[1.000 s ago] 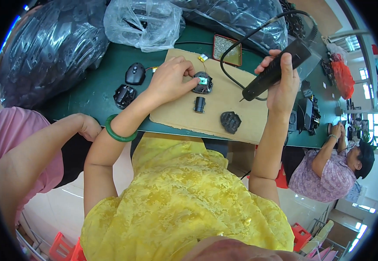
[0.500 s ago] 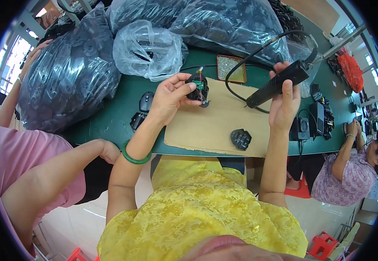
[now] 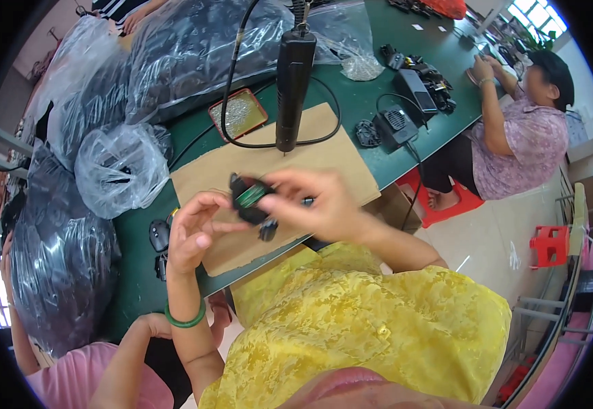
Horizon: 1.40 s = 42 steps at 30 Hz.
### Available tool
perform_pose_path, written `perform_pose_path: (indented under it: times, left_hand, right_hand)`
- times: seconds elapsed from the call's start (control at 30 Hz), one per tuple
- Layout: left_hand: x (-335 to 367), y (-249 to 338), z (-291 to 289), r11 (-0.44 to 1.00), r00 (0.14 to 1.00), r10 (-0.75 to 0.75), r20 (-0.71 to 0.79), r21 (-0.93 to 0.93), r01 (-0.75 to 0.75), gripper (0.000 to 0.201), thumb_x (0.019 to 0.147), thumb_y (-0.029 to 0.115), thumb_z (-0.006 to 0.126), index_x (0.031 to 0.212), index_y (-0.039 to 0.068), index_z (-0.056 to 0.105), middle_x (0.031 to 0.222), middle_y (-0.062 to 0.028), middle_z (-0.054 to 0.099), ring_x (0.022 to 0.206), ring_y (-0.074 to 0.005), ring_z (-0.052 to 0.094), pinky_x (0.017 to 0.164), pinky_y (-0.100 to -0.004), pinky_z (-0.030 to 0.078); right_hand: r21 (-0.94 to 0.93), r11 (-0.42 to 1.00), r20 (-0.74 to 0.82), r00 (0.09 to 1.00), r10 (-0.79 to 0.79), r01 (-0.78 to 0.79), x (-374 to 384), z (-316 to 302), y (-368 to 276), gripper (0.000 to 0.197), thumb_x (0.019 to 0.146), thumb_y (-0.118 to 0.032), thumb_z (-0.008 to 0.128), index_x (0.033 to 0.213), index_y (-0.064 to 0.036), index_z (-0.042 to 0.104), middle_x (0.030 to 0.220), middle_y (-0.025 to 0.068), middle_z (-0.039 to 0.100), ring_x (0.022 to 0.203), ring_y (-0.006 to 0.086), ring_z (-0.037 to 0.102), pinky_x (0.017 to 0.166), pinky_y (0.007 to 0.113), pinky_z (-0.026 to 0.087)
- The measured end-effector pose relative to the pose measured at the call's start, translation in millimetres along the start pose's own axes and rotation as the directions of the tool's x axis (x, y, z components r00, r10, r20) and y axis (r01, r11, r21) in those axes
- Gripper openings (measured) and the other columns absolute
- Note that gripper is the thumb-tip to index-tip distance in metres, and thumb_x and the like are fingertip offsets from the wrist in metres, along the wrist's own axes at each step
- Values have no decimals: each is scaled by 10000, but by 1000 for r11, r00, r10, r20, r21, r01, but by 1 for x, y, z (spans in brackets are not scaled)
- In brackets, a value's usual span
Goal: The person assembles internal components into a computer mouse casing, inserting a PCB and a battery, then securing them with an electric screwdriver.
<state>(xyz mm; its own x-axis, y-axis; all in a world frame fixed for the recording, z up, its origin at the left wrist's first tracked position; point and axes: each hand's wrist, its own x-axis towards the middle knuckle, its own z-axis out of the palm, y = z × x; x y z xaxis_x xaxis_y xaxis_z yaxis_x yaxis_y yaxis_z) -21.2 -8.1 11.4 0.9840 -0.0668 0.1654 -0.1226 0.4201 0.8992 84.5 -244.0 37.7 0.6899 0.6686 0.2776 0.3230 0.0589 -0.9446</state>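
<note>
Right now my right grip (image 3: 327,208), blurred, has a black housing (image 3: 249,201) pinched between thumb and fingers, with its green board showing. The housing sits between my two grips, in front of me over a sheet of brown cardboard (image 3: 341,157). My left grip (image 3: 189,238) is spread, thumb well apart from the fingers, which reach around the housing's near left side; whether their tips touch it I can't tell. Below that grip, a green bangle (image 3: 185,317) circles my wrist.

Just beyond my right grip, a black corded screwdriver (image 3: 294,88) hangs tip down. Farther beyond my grips, on the green worktop (image 3: 361,99), lies a red-rimmed tray (image 3: 253,121) of small metal bits, with a big clear bag (image 3: 180,68) of dark pieces behind it. Close to my left grip, on its left, is a rounded black shell (image 3: 159,235); a crumpled clear bag (image 3: 120,170) rests past it. Off to the right of my right grip stands a black vented box (image 3: 396,126).
</note>
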Motion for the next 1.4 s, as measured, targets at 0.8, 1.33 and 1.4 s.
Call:
perform_pose_path:
  times: [0.8,1.33,1.4]
  left_hand:
    - [5,-6,10,834,964,-216,-155,484,265,293,915,105,723,1175,-1,641,1178,-72,659,1125,-162,624,918,-298,528]
    - [6,-15,-9,962,928,-259,-266,16,273,380,1013,131,587,1361,-6,519,1176,-99,662,946,-175,717,772,-264,603]
    - [0,-8,-11,977,905,-198,-376,4,215,335,1012,126,562,1297,-43,511,1089,-134,685,870,-210,726,735,-304,628]
  right_hand:
    - [-689,683,193,970,-151,243,-14,-86,7,516,763,-217,849,1226,-71,672,1185,100,679,1146,280,599,968,366,499]
    - [-385,771,322,856,-404,508,48,34,2,427,764,-150,839,1140,-23,682,1159,140,660,1084,355,618,911,422,522]
    - [-394,773,222,868,-445,497,80,41,-13,316,810,-112,805,1106,-28,733,1168,130,709,1124,293,662,959,371,516]
